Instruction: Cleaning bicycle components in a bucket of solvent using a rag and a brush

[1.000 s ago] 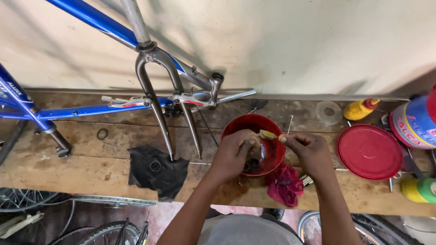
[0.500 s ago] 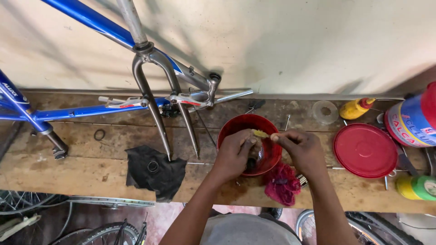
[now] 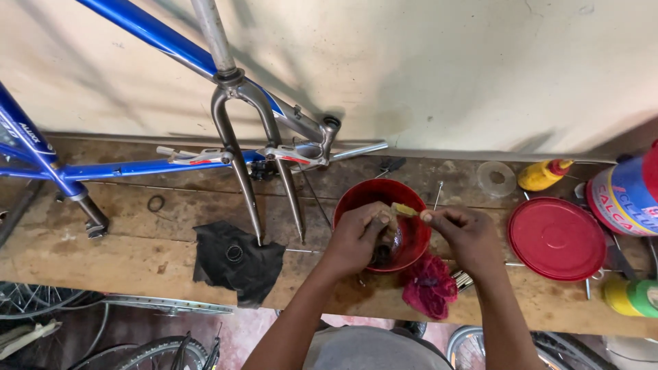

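At the far left, a blue bicycle frame (image 3: 130,168) lies along the back of the wooden bench (image 3: 103,253), its grey fork (image 3: 264,171) pointing down toward a black rag (image 3: 236,260). Next comes a red bowl (image 3: 404,199). The left hand (image 3: 356,233) reaches into it, fingers clenched around a small dark part (image 3: 384,236), which sits low inside the bowl, near its front wall. The part's shape and its long axis cannot be made out, since the hand covers most of it. The right hand (image 3: 466,229) hovers over the bowl's right rim, fingers pinched on a small yellow brush (image 3: 406,210). The brush lies roughly level, long axis left to right, its tip pointing left at the part. By the look of it, the step in hand is scrubbing the part over the bowl; the next move likely calls for turning the part to bring a fresh face to the brush. A crumpled red cloth (image 3: 428,284) lies just in front of the bowl, and a red lid (image 3: 556,238) lies flat further right.
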